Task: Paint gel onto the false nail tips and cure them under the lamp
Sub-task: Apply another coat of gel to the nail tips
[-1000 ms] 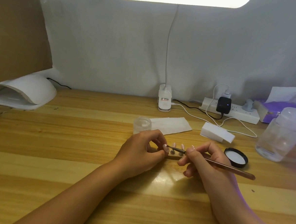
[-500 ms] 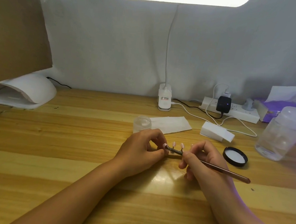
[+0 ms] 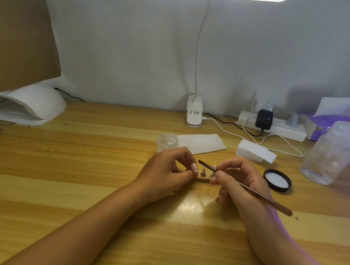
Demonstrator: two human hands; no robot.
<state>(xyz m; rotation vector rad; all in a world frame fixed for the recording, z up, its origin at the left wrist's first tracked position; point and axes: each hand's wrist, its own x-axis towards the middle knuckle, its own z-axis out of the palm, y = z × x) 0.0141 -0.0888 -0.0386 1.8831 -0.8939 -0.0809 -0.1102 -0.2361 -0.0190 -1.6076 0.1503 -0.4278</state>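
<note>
Pinching one tip (image 3: 194, 167) between curled thumb and fingers, the left hand (image 3: 167, 170) steadies it on the bench (image 3: 84, 167), probably so it cannot rock under the bristles. The right hand (image 3: 244, 183) grips the brush (image 3: 249, 188) like a pen, fingers closed near the ferrule for fine control, with its heel low over the wood for support. The bristle end sits just above the held tip; I cannot tell whether it touches. Two more tips (image 3: 203, 172) stand on pegs on the holder (image 3: 203, 180) between the hands, upright so that each face is reachable.

The open gel jar (image 3: 167, 141) stands just behind the left hand, near enough for reloading, and its lid (image 3: 276, 179) lies face up beside the right hand. A paper (image 3: 200, 142) lies next to the jar, likely for wiping bristles, with a white block (image 3: 255, 153) to its right. The curing lamp (image 3: 29, 106) sits well apart at the far left, its mouth facing the work. A clear bottle (image 3: 332, 152) stands at the far right.

Painting looks to be the step in hand, with curing not yet begun.
</note>
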